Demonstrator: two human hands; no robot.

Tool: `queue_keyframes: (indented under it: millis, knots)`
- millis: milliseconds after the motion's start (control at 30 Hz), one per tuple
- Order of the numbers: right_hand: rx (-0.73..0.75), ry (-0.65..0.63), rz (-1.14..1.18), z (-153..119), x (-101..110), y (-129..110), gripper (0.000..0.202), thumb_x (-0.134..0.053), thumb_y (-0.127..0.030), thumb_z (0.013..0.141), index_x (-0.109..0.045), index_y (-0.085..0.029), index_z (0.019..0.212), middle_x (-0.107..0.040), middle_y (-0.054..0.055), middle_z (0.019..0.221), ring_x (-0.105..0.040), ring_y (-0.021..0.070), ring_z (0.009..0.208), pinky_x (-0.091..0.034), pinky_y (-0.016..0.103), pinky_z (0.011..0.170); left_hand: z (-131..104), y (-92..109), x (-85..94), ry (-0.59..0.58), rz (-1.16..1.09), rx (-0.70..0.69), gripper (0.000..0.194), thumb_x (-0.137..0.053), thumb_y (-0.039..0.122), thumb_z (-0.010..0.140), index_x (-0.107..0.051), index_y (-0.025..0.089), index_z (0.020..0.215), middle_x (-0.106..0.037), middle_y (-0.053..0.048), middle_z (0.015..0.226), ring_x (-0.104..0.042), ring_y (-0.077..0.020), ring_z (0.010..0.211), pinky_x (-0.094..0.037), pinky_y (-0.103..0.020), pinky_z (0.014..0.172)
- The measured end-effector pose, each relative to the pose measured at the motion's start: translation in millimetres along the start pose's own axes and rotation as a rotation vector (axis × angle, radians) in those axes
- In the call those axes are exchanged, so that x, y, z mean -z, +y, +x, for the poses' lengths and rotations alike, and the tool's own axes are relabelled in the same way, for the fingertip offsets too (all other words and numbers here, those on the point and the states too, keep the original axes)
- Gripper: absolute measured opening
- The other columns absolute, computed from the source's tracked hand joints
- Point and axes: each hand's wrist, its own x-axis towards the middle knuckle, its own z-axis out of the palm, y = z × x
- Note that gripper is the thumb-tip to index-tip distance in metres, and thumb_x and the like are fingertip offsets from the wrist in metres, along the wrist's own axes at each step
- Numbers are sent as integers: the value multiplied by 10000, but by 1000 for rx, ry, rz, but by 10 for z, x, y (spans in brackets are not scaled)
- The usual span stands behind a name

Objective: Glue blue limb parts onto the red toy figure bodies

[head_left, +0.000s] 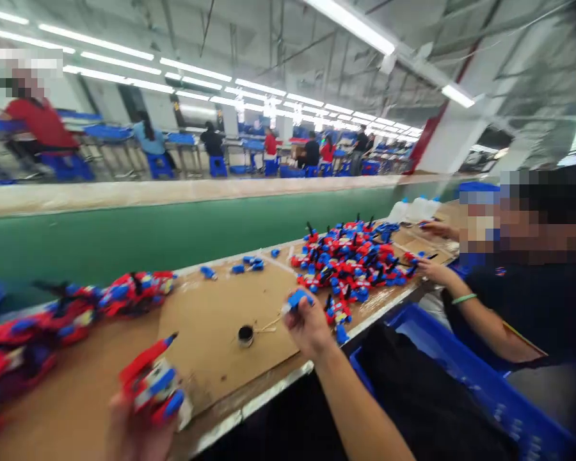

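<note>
My left hand (141, 429), blurred at the bottom left, is closed round a red, white and blue toy figure (156, 384) with a black tip. My right hand (310, 326) is raised over the right edge of a cardboard sheet (206, 333), its fingers closed on a small blue part (298, 299). A small pot of black liquid (245, 335) stands on the cardboard between my hands, with a thin stick (267, 326) beside it. Several loose blue pieces (252, 262) lie along the far edge of the cardboard.
Beyond my right hand lies a large pile of toy figures (350, 259); more figures (77, 314) lie at left. A co-worker (523, 307) sits at right, hands holding pieces. A blue bin (441, 358) is below the table edge. A green belt (173, 227) runs behind.
</note>
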Motion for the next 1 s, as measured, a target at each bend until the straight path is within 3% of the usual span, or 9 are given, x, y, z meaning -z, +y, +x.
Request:
queue_keyframes:
  millis: [100, 233, 367, 433, 533, 667, 800, 867, 1000]
  knots:
    - [-33, 35, 14, 97, 40, 11, 479, -982, -449, 567, -665, -206, 832, -669, -41, 821, -544, 27, 544, -475, 118, 500, 7, -136, 90, 52, -168, 43, 755, -968, 625, 382, -743, 254, 1000, -697, 10, 856, -651, -136, 731, -598, -200, 590]
    - [-77, 23, -61, 216, 124, 34, 421, -949, -432, 649, -668, -237, 894, -679, -34, 768, -540, 36, 530, -445, 112, 474, 123, -239, 196, 89, -235, 23, 810, -1001, 466, 463, -710, 230, 1182, -730, -23, 927, -712, -171, 760, -649, -243, 643]
    - [-62, 81, -277, 265, 250, 135, 503, -967, -392, 615, -686, -256, 1010, -727, -3, 826, -619, 82, 618, -514, 161, 550, 242, -280, 283, 117, -256, -13, 815, -1010, 408, 458, -699, 229, 1190, -734, -29, 943, -723, -189, 757, -669, -297, 678]
    - [-25, 48, -447, 266, 321, 193, 506, -935, -377, 666, -696, -255, 1095, -729, 4, 837, -644, 109, 663, -545, 210, 597, 284, -308, 309, 116, -265, 1, 792, -1008, 371, 464, -696, 234, 1179, -721, -16, 897, -717, -193, 736, -672, -328, 687]
    - [36, -75, -807, 244, 385, 233, 428, -827, -351, 802, -687, -249, 1194, -719, 10, 852, -666, 143, 722, -577, 283, 673, 323, -355, 333, 155, -255, 52, 711, -989, 309, 487, -698, 230, 1132, -699, -8, 857, -699, -190, 704, -663, -341, 660]
    - [216, -333, -1387, 248, 330, 215, 342, -747, -288, 868, -681, -255, 1202, -726, 31, 933, -665, 177, 800, -575, 340, 745, 350, -388, 364, 178, -258, 80, 666, -970, 314, 503, -680, 216, 1094, -675, -9, 860, -683, -186, 713, -647, -353, 689]
    - [341, -574, -1551, 308, 269, 226, 249, -679, -197, 902, -668, -253, 1144, -734, 40, 973, -666, 192, 861, -565, 341, 771, 355, -399, 385, 190, -261, 119, 667, -961, 280, 522, -623, 251, 1096, -653, 10, 883, -674, -174, 742, -618, -323, 691]
    - [330, -492, -1535, 303, 317, 244, 264, -708, -208, 890, -646, -256, 1141, -723, 36, 979, -665, 189, 878, -554, 331, 789, 336, -404, 373, 199, -215, 109, 675, -959, 264, 533, -591, 269, 1099, -658, 11, 907, -685, -186, 774, -612, -324, 707]
    - [259, -30, -1322, 159, 554, 268, 312, -705, -332, 914, -561, -242, 1175, -686, 76, 1089, -676, 209, 998, -544, 351, 867, 255, -399, 298, 212, -29, 122, 699, -957, 305, 585, -543, 305, 1149, -697, 1, 989, -709, -196, 865, -620, -303, 759]
